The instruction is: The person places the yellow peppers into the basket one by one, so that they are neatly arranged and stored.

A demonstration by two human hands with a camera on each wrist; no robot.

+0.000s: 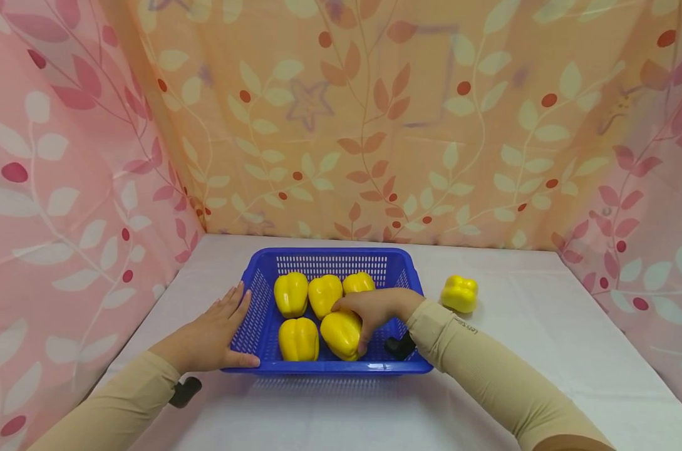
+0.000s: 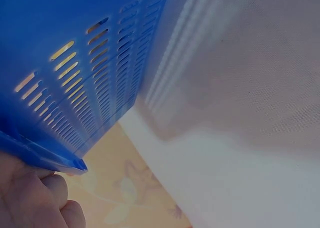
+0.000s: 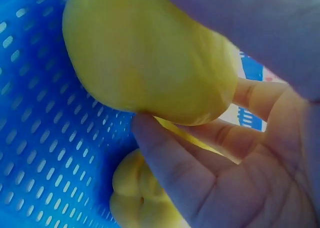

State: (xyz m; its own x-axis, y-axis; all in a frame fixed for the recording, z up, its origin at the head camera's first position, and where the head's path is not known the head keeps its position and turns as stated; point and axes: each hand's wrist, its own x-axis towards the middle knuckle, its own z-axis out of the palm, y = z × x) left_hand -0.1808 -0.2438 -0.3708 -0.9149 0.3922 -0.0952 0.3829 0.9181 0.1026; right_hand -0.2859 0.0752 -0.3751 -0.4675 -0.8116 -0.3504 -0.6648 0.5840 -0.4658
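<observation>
My right hand (image 1: 374,313) reaches into a blue plastic basket (image 1: 326,368) and grips a yellow bell pepper (image 1: 341,335) in its front row. In the right wrist view the thumb and fingers curl round that pepper (image 3: 145,58), close over the perforated basket floor. Left of it sits another yellow bell pepper (image 1: 298,339). Along the back row are three more, a left one (image 1: 290,294), a middle one (image 1: 325,295) and a right one (image 1: 359,282) partly hidden by the hand. My left hand (image 1: 217,332) rests on the basket's left rim, fingers extended.
One yellow bell pepper (image 1: 459,294) lies outside the basket, to its right, on the white-covered table (image 1: 521,338). Leaf-patterned cloth (image 1: 363,125) hangs behind the table and along both sides. A black wrist device (image 1: 399,346) shows under the right wrist.
</observation>
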